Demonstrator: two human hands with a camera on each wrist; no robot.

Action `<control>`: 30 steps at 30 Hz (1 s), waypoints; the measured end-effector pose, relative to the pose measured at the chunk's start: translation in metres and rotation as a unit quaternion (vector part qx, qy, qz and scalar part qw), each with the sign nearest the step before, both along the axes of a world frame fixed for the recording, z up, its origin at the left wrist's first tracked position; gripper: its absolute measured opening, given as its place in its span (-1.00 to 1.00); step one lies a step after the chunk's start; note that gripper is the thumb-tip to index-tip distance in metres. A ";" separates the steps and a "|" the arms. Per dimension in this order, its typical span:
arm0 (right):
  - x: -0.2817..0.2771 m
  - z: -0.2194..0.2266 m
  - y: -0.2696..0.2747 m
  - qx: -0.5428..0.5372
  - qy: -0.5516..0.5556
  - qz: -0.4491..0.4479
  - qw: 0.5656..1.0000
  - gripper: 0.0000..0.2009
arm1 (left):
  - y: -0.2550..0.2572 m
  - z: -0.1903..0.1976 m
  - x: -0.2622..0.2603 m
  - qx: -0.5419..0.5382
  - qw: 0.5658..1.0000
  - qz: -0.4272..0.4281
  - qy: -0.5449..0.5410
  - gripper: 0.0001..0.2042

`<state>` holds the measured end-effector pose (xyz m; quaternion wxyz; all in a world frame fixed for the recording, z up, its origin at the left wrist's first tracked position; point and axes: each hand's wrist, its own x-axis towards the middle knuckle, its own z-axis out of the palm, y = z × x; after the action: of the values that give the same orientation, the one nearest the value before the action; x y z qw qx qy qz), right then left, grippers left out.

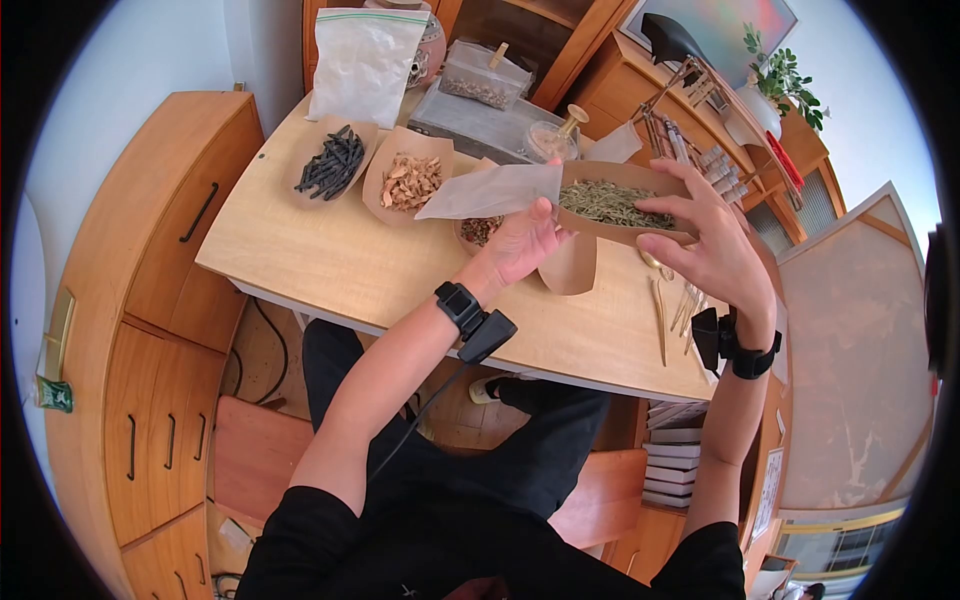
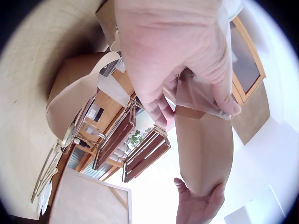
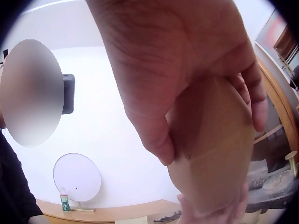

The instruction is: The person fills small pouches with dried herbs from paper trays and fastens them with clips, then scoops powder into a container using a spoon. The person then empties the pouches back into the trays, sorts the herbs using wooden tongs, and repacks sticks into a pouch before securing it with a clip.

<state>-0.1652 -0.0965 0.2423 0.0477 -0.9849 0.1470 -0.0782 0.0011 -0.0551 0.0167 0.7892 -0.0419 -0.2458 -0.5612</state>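
Level above the table, a brown paper tray [image 1: 598,231] holds dried green herb [image 1: 612,201]. My right hand [image 1: 715,240] grips its right end, fingers on the far rim and thumb on the near one. At the left end, my left hand [image 1: 522,245] pinches a translucent bag [image 1: 490,192] against the tray. The left wrist view has the tray's underside [image 2: 204,149] between the left hand [image 2: 175,46] and the right hand [image 2: 198,210]. In the right wrist view, the right hand [image 3: 177,60] spans the tray [image 3: 212,149]; the herb is hidden there.
Paper trays of dark sticks [image 1: 331,165] and pale chips [image 1: 411,181] lie left. Behind are a white bag [image 1: 366,68], a grey box [image 1: 470,125] and a clipped bag [image 1: 484,78]. An empty paper tray [image 1: 569,268] sits below the hands; metal tools [image 1: 660,320] lie right.
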 end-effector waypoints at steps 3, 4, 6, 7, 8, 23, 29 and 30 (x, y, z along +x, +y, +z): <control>0.000 -0.002 -0.002 -0.019 0.006 0.003 1.000 -0.60 | 0.000 0.000 0.000 0.001 1.000 0.001 0.006 -0.11; 0.000 -0.002 -0.003 -0.025 0.011 0.004 1.000 -0.60 | 0.000 0.000 0.000 0.000 1.000 0.004 0.005 -0.12; 0.001 -0.002 -0.003 -0.031 0.016 0.007 0.999 -0.59 | -0.001 -0.001 0.000 -0.001 1.000 0.008 0.003 -0.12; 0.001 -0.002 -0.003 -0.036 0.020 0.008 0.999 -0.58 | -0.001 -0.002 0.000 -0.002 1.000 0.006 0.008 -0.13; 0.001 -0.002 -0.003 -0.041 0.025 0.010 0.999 -0.58 | -0.002 -0.002 0.000 -0.003 1.000 0.005 0.012 -0.14; 0.002 0.011 -0.011 -0.064 0.054 0.090 0.992 -0.40 | -0.005 -0.008 0.002 -0.007 1.000 0.004 0.025 -0.23; 0.019 0.031 -0.015 0.022 0.058 0.061 0.996 -0.43 | -0.004 -0.008 0.000 0.001 1.000 -0.002 0.015 -0.27; 0.022 0.033 -0.015 -0.007 0.069 0.073 0.995 -0.45 | -0.004 -0.007 0.000 0.001 1.000 -0.002 0.015 -0.27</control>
<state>-0.1435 -0.1112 0.2754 0.0360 -0.9963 0.0773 -0.0077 0.0010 -0.0591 0.0095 0.7919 -0.0495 -0.2333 -0.5621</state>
